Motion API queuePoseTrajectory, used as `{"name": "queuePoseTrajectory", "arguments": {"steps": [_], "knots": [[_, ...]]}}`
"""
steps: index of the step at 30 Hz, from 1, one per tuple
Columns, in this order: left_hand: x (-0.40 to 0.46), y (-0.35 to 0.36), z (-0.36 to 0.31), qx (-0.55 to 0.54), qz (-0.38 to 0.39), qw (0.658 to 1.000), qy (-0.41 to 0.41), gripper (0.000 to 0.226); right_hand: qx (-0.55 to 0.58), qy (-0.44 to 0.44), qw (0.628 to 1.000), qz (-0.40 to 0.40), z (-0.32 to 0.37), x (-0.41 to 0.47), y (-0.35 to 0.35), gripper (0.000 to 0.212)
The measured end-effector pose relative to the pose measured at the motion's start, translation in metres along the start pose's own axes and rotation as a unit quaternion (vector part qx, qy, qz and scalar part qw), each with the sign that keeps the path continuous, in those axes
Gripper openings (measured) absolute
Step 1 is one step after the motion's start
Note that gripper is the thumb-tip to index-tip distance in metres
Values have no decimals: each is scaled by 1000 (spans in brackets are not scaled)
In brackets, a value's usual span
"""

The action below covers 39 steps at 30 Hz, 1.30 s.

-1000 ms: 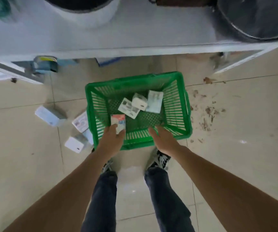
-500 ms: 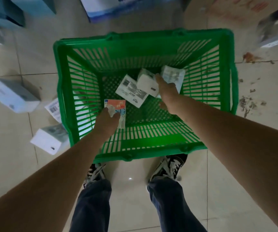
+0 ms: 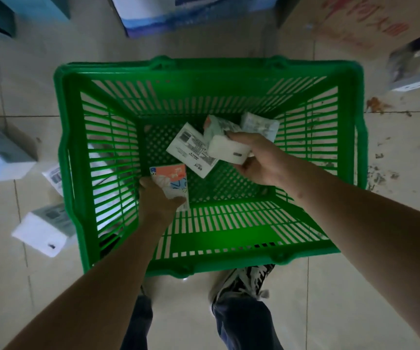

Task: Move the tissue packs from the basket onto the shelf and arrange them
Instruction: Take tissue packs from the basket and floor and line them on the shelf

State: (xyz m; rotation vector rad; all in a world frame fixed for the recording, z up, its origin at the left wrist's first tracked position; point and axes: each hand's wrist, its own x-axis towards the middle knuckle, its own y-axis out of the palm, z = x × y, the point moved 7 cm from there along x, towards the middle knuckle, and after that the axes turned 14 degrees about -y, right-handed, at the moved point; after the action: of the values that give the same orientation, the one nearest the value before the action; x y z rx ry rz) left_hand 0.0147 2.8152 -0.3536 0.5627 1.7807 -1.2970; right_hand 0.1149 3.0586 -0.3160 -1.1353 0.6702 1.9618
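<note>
Both hands were down in the basket (image 3: 348, 157): left hand (image 3: 159, 198) gripped an orange pack (image 3: 169, 179), right hand (image 3: 257, 160) clasped a white pack (image 3: 228, 149), two more beyond its fingertips, likely gathering several for one trip.

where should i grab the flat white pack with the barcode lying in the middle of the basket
Take the flat white pack by its two long edges, coming straight down from above. It lies face up and slanted on the basket floor, so the broad face offers no pinch. Its lower-left end is the freest; the right hand, holding a white pack, crowds the upper-right end.
</note>
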Motion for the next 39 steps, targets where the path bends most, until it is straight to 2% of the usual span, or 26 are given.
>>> {"name": "queuePoseTrajectory", "arguments": {"steps": [2, 4, 7, 9, 13, 15, 17, 19, 24, 30, 35, 38, 39], "knots": [[2, 3, 5, -64, 14, 998, -25, 87, 23, 5, 1000, 17, 5, -5, -6, 33], [1, 2, 10, -85, 17, 995, -43, 87, 48, 7, 998, 47, 9, -14, -6, 43], [-12, 1, 9, -45, 45, 997, -47, 87, 42, -20, 996, 71, 13, -31, -10, 58], [-32, -6, 3, -50, 57, 997, -32, 80, 24, -39, 995, 87, 13, -47, -10, 60], [-89, -37, -17, -172, 78, 982, 23, 65, 39, -57, 989, 133, 24, -90, -1, 64], [-116, -60, -30, -214, 123, 968, 36, 61, 51, -79, 986, 140, 40, -111, 7, 53], [-140, -95, -46, -245, 139, 958, 55, 57, 60, -111, 984, 128, 66, -133, 15, 36], [-166, -137, -64, -273, 134, 949, 84, 55, 58, -145, 980, 123, 99, -158, 22, 30], [-247, -242, -110, -307, 144, 927, 161, 66, 17, -207, 971, 123, 193, -247, 39, 58], [-369, -359, -151, -283, 136, 924, 219, 82, 1, -263, 959, 105, 282, -391, 67, 69], [-474, -441, -165, -266, 147, 921, 242, 74, 44, -304, 944, 121, 342, -502, 88, 65], [-536, -495, -152, -282, 146, 915, 248, 58, 65, -323, 932, 153, 377, -576, 114, 63], [-553, -510, -147, -293, 149, 911, 248, 61, 65, -333, 927, 159, 388, -598, 124, 62]]}}
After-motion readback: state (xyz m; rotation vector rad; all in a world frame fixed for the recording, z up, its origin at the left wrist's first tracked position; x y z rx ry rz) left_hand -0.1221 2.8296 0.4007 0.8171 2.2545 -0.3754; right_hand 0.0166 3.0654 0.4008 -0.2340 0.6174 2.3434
